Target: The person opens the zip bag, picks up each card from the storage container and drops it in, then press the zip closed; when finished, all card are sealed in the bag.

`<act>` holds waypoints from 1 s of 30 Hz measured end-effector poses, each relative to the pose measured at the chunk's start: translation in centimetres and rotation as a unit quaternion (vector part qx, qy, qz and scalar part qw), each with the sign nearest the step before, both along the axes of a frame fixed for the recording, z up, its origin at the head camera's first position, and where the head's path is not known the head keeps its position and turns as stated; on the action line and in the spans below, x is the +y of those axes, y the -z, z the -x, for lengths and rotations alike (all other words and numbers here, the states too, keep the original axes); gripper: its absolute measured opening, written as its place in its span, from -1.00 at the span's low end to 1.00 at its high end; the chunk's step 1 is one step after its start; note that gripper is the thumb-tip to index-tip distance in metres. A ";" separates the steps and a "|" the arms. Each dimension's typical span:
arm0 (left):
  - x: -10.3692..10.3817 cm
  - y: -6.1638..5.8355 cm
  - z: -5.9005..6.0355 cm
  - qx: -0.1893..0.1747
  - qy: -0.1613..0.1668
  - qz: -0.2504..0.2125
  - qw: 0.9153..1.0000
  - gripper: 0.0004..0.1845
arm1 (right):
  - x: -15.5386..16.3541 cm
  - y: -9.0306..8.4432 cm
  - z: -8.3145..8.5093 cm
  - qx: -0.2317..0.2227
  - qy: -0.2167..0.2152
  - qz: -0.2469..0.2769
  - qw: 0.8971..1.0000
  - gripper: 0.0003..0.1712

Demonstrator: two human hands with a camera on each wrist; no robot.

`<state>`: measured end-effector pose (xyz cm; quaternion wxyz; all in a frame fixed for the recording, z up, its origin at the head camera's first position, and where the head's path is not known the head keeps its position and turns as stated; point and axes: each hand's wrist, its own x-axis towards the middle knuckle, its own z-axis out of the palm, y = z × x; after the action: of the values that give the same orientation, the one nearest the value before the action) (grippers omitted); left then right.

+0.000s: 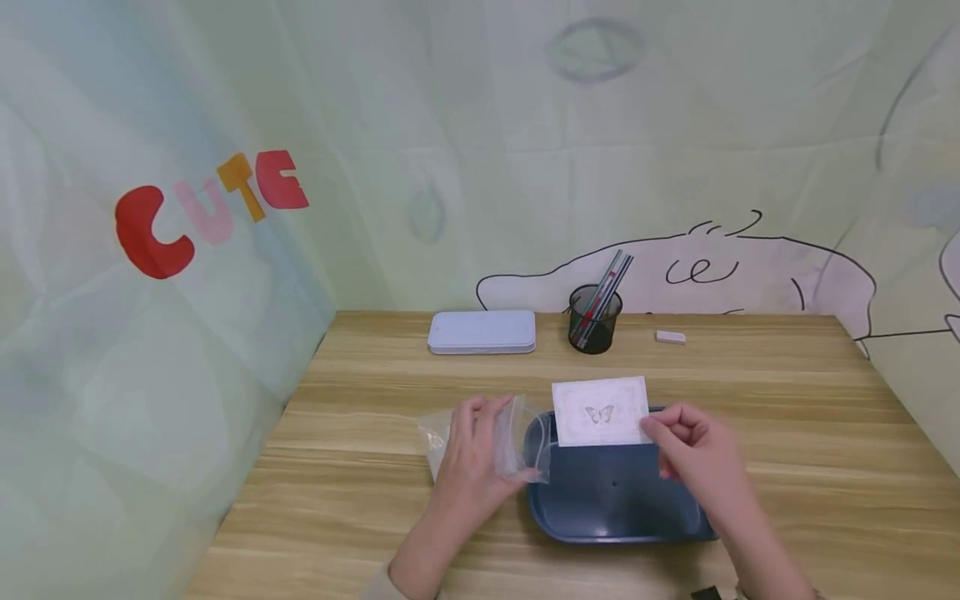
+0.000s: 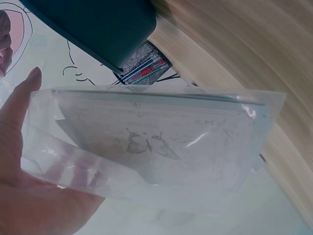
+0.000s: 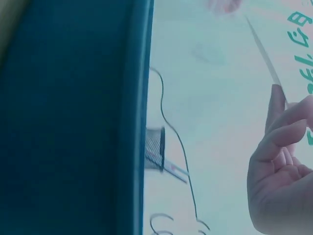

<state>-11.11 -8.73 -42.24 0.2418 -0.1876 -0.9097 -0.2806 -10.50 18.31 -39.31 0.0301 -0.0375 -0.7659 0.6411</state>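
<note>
My left hand [image 1: 467, 458] grips a clear plastic bag [image 1: 517, 442], its mouth spread toward the right over the tray's left rim. Inside the bag, in the left wrist view, shows a stack of pale cards [image 2: 205, 142], the front one bearing a grey butterfly. Between the thumb and fingers of my right hand [image 1: 701, 458] is the right edge of a single white butterfly card [image 1: 600, 408], held up over the far part of a dark blue tray [image 1: 622, 500]. Edge-on in the right wrist view, that card [image 3: 264, 54] looks like a thin strip.
Along the back of the wooden table [image 1: 360, 367] are a pale flat case [image 1: 482, 332], a black mesh cup [image 1: 591, 333] with several pencils, and a small eraser [image 1: 671, 337]. A printed curtain [image 1: 420, 150] hangs behind and at the sides.
</note>
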 end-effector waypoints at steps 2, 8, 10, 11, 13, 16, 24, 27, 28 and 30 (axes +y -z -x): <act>0.0 0.0 -0.1 -0.002 -0.002 -0.001 1.000 0.11 | -0.5 0.1 -0.2 -0.009 -0.013 0.010 1.000 -0.72; 0.0 -0.1 -0.2 -0.014 -0.004 -0.002 1.000 0.12 | -1.7 0.4 -0.5 -0.036 -0.038 -0.004 0.999 -0.71; 0.0 -0.1 -0.2 -0.012 -0.003 -0.001 1.000 0.12 | -2.0 0.5 -0.5 -0.038 -0.045 -0.009 0.998 -0.72; 0.0 0.0 -0.2 -0.008 -0.001 -0.003 1.000 0.12 | -2.1 0.6 -0.5 -0.038 -0.049 -0.008 0.998 -0.72; 0.0 0.0 -0.2 -0.001 0.002 -0.003 1.000 0.12 | -2.3 0.6 -0.5 -0.040 -0.054 -0.008 0.998 -0.72; 0.0 0.1 -0.1 0.009 0.006 0.001 1.000 0.12 | -2.6 0.7 -0.5 -0.046 -0.060 -0.014 0.997 -0.72; 0.0 0.2 -0.1 0.017 0.007 0.009 1.000 0.12 | -3.4 0.9 -0.4 -0.059 -0.077 0.002 0.995 -0.73; 0.0 0.2 -0.2 0.016 0.010 0.008 1.000 0.12 | -3.7 1.1 -0.4 -0.054 -0.083 0.003 0.995 -0.72; 0.0 0.2 -0.2 0.014 0.012 0.006 1.000 0.12 | -3.8 1.2 -0.4 -0.052 -0.087 0.003 0.995 -0.71; 0.0 0.2 -0.2 0.012 0.013 0.003 1.000 0.11 | -4.0 1.3 -0.4 -0.048 -0.096 0.005 0.994 -0.70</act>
<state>-10.89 -8.69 -42.40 0.2482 -0.2039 -0.9051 -0.2785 -10.10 14.35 -40.64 -0.0685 0.0054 -0.7636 0.6421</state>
